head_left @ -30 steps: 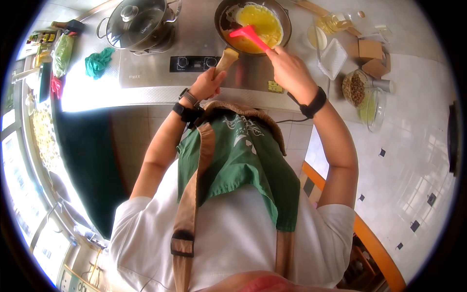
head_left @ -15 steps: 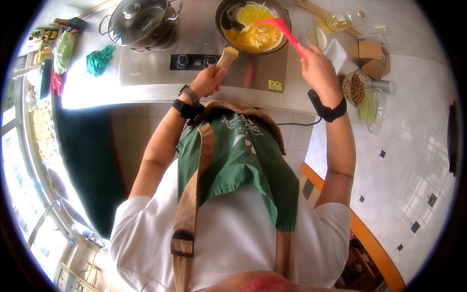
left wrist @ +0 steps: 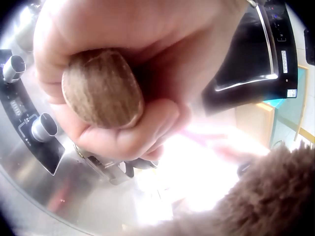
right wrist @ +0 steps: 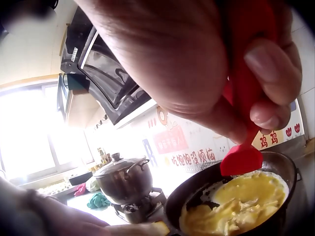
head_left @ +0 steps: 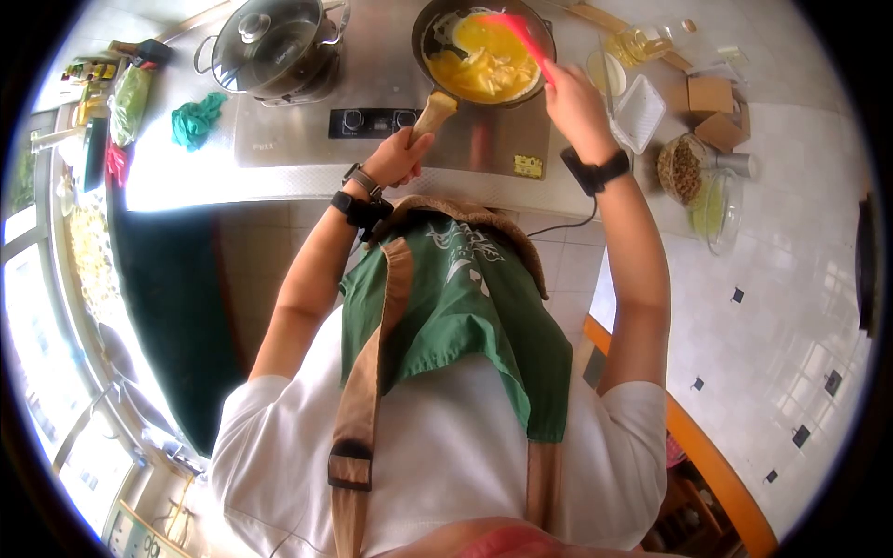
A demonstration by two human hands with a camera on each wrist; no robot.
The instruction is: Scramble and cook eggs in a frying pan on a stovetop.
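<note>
In the head view a dark frying pan (head_left: 420, 37) holds yellow egg (head_left: 488, 74), partly liquid, with folded, set curds toward the near side. My left hand (head_left: 395, 160) grips the pan's wooden handle (head_left: 433, 115); the left wrist view shows the fingers wrapped round its rounded end (left wrist: 102, 89). My right hand (head_left: 579, 110) holds a red spatula (head_left: 526, 43) by its handle. In the right wrist view the spatula's head (right wrist: 242, 160) is over the pan's far part, at the egg's edge; whether it touches the egg I cannot tell.
A lidded pot (head_left: 270, 56) stands on the left burner, with a teal cloth (head_left: 195, 121) beside it. Right of the pan are an oil bottle (head_left: 651, 45), a white tray (head_left: 638, 113), a cardboard box (head_left: 711, 95), a brown-filled bowl (head_left: 679, 169) and a glass bowl (head_left: 714, 212).
The spatula has moved from the pan's left part across to the right, then to the far side. Folded curds have gathered at the near side. My left hand keeps its grip.
</note>
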